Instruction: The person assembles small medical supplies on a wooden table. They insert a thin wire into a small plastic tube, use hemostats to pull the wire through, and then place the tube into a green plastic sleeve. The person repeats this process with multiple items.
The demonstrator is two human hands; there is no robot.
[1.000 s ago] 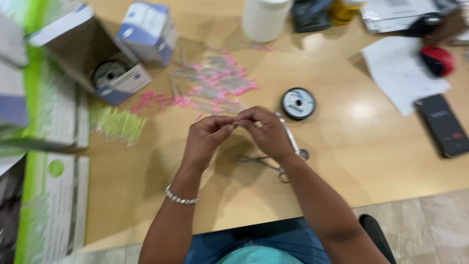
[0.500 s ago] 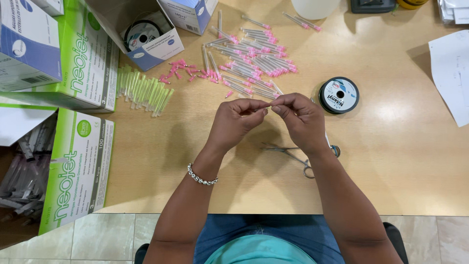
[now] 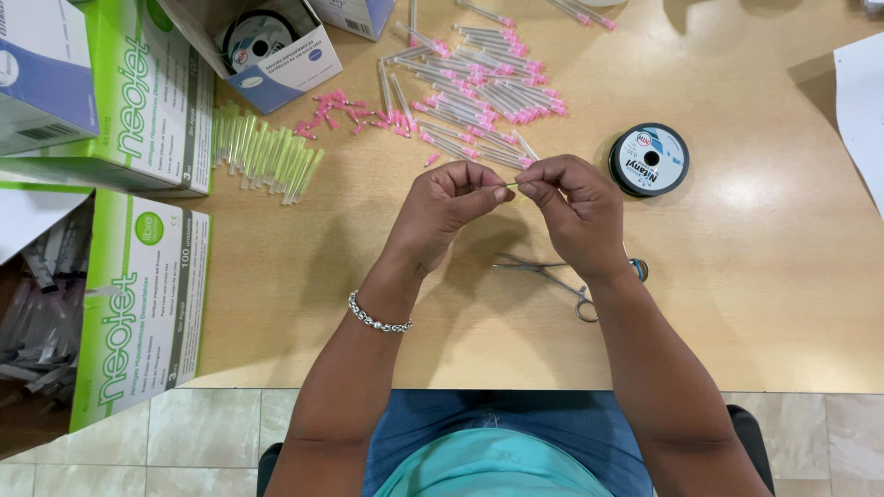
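Above the wooden table [image 3: 737, 276], hands pinching thin needle [image 3: 509, 187], forceps [image 3: 562, 276] beneath, thread spool [image 3: 649, 159] beside

A pale wooden bench [image 3: 773, 304] carries the spread. Directly beneath the fingers lie metal scissor-handled forceps [image 3: 562, 276], flat on the wood. Just beyond the fingers sits a scatter of clear capped needles with pink hubs [image 3: 479, 101] — loose pink caps [image 3: 336, 109] trailing off to their left. Near the fingers' right side rests a black spool of thread [image 3: 649, 159]. Well to the left, a row of clear tubes [image 3: 262, 152] lies beside green-and-white cartons [image 3: 138, 101] — one open white box [image 3: 276, 46] beyond them holds another spool. A white sheet of paper [image 3: 864, 120] lies at the far right edge.
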